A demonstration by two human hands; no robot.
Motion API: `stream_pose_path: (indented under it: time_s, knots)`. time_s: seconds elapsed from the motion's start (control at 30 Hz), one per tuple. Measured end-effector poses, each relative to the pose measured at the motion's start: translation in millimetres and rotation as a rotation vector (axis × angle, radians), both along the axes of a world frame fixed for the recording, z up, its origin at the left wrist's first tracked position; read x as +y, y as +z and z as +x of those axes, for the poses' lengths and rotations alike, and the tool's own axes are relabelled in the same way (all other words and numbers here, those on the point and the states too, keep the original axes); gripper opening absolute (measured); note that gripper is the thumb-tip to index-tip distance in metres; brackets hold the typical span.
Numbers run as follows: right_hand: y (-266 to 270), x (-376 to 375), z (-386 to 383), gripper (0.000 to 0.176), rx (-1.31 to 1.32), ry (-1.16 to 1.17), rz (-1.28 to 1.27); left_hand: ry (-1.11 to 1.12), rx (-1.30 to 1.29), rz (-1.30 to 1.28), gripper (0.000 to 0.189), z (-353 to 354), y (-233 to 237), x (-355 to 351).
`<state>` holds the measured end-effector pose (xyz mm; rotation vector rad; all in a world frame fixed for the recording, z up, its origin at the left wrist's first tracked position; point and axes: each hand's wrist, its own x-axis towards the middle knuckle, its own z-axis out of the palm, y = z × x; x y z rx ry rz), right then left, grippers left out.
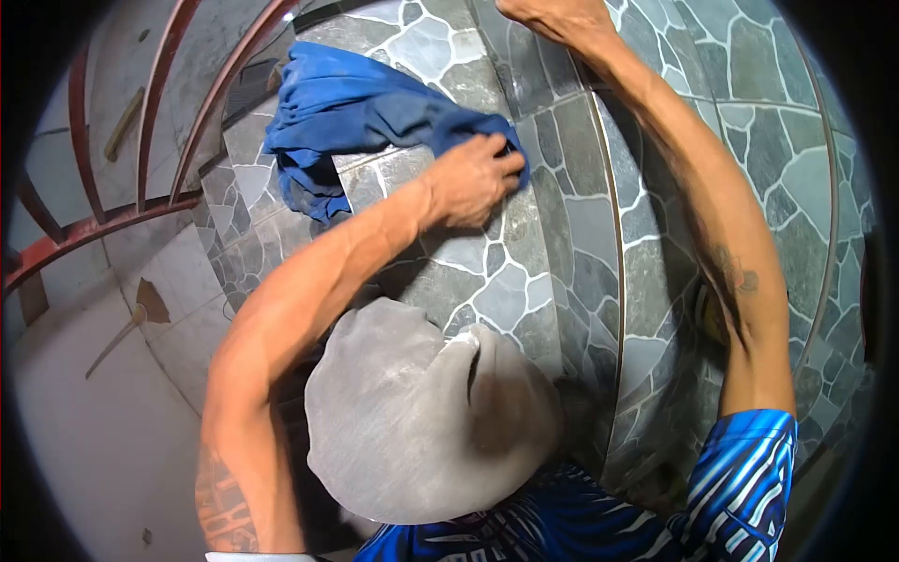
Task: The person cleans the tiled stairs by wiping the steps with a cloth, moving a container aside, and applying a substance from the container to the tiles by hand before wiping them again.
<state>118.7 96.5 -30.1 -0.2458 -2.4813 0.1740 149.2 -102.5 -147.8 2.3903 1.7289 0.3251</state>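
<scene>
My left hand (pixel 475 178) presses on one end of a bunched blue cloth (pixel 375 117), its fingers curled into the fabric. The cloth spreads to the left in loose folds over a step of grey stone-pattern tile (pixel 510 290) with pale joints. At the top edge of the view, my right hand (pixel 560 21) is close to the tiled surface and partly cut off. Its fingers are mostly out of frame, and I cannot make out anything in it. The right arm reaches up across the tiles, away from the cloth.
A curved red metal railing (pixel 103 225) stands at the upper left. Beyond it are a pale floor (pixel 84 412) and a brown scrap (pixel 152 302). Thin trim strips (pixel 615 234) edge the tiled steps. Rounded grey fabric (pixel 421 421) fills the lower middle.
</scene>
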Motion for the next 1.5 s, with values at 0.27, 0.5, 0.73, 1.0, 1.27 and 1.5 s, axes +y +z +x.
stream_pose_path:
  time_s: [0.27,0.5,0.73,1.0,1.27,1.5]
  knots:
    - [10,-2,3,0.051,-0.13,0.026,-0.123,0.17,-0.039,-0.035,0.033,-8,4,6]
    - [6,-4,-2,0.043,-0.098,-0.087,0.014,0.383,-0.063,0.225,0.028,-23,-18,12]
    - [12,-3,-5,0.04,-0.123,0.015,0.05,0.349,-0.129,0.28,0.027,-16,-31,4]
    - [10,3,-7,0.036,-0.129,0.101,0.105,0.245,-0.11,0.312,0.027,-6,-44,2]
    - [11,-1,-5,0.034,-0.177,0.022,0.165,0.245,-0.077,0.175,0.034,-3,-23,-13]
    - [9,33,-12,0.05,-0.239,0.11,0.263,0.175,-0.009,0.082,0.033,17,-17,-13]
